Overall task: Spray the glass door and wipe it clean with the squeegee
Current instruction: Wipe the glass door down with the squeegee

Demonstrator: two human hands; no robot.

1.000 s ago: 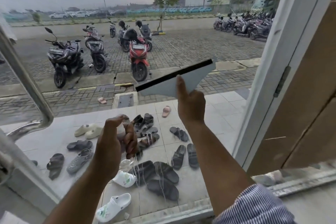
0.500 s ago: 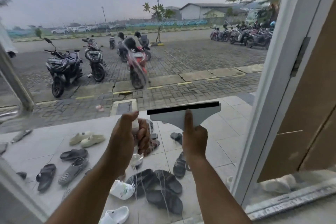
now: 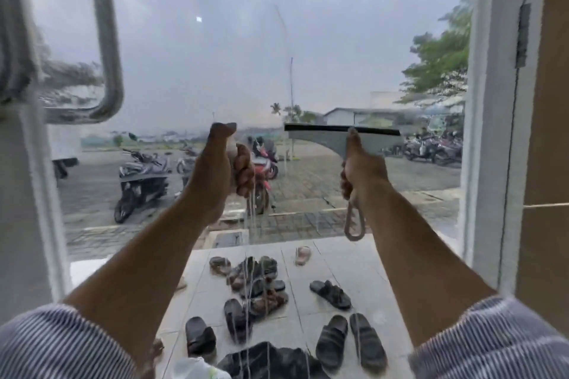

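Grey sky, parked motorcycles [image 3: 141, 181] and a tiled porch strewn with sandals [image 3: 331, 289] show through the glass door [image 3: 277, 55], which fills the view ahead of the person. Both bare forearms reach forward and up. The right hand [image 3: 363, 169] is closed round the handle of the squeegee [image 3: 338, 140], with one finger laid straight up its neck. The black blade lies level directly above that grip; whether it touches the glass cannot be told. The handle's loop hangs just below the fist. Left of this grip, at about the same height and apart from it, the left hand [image 3: 221, 169] wraps a pale spray bottle [image 3: 231, 149], mostly hidden in the fist, thumb raised on top. Thin liquid streaks [image 3: 252, 218] run down the glass beneath the left fist.
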